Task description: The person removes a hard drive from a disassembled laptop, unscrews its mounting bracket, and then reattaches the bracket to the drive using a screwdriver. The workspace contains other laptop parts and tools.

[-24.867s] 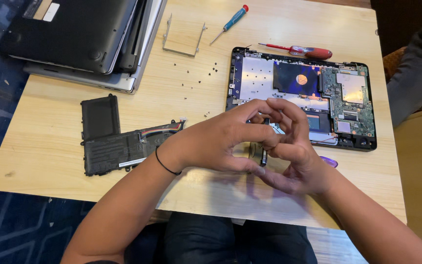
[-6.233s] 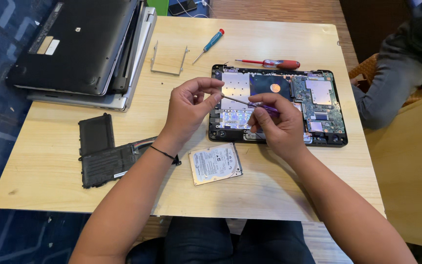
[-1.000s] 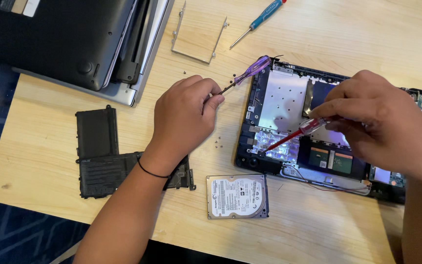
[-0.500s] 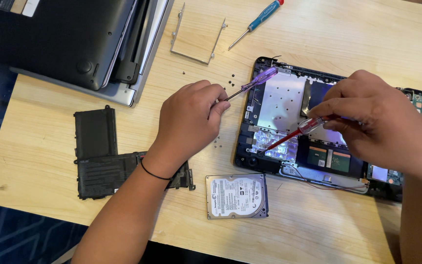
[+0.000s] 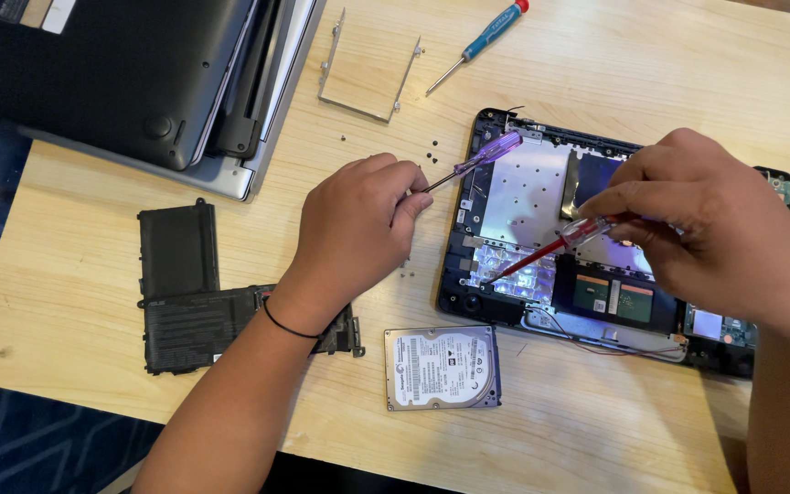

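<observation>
Opened laptop base (image 5: pixel 596 265) lies right of centre on the wooden tabletop (image 5: pixel 93 274), its bare circuit boards facing up, and both of my hands work at it. From the head camera I see my left hand (image 5: pixel 354 224) resting just off the base's left edge, fingers curled shut around the shaft end of a purple-handled screwdriver (image 5: pixel 482 155) whose clear handle sticks out over the base's upper left corner. My right hand (image 5: pixel 697 220) hovers over the middle of the base, fingers pinched closed on a red-handled screwdriver (image 5: pixel 555 247) that slants down to the left, its tip touching the silvery area near the base's lower left.

Just in front of the base sits a loose hard drive (image 5: pixel 441 366). A black battery pack (image 5: pixel 189 293) lies partly under my left forearm. At the far edge are a metal drive bracket (image 5: pixel 368 69), a blue-handled screwdriver (image 5: pixel 482 41) and some small screws (image 5: pixel 427 146). A closed dark laptop (image 5: pixel 130 73) fills the upper left corner.
</observation>
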